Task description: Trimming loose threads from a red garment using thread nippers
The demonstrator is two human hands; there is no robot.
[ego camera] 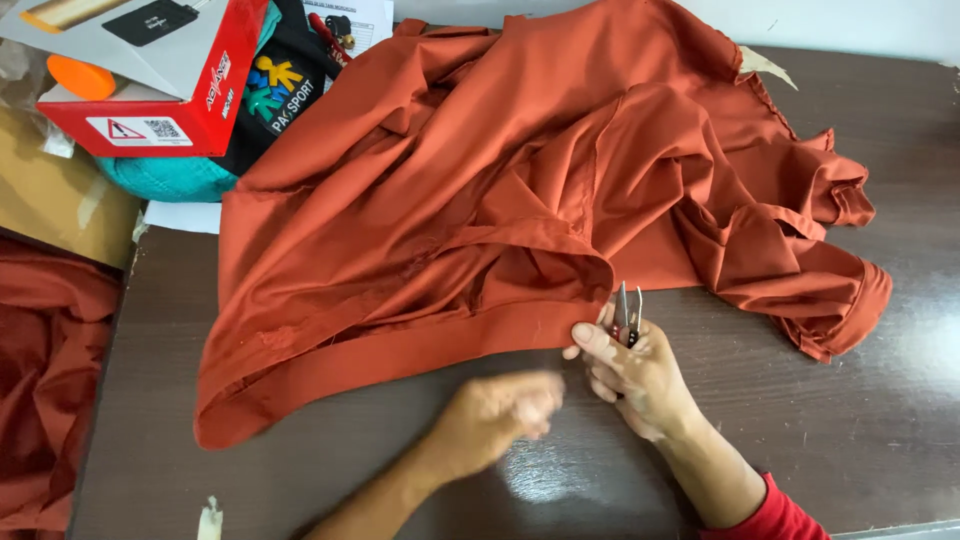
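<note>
A rust-orange garment lies crumpled across a dark brown table. My right hand holds small metal thread snips, blades pointing up, and its thumb presses the garment's folded hem at the lower right. My left hand hovers just below the hem, blurred by motion, fingers curled with nothing visible in them. A red sleeve covers my right forearm.
A red and grey cardboard box rests on teal and black fabric at the top left, with an orange object beside it. More rust-orange cloth hangs past the table's left edge. Brown cardboard sits at the left.
</note>
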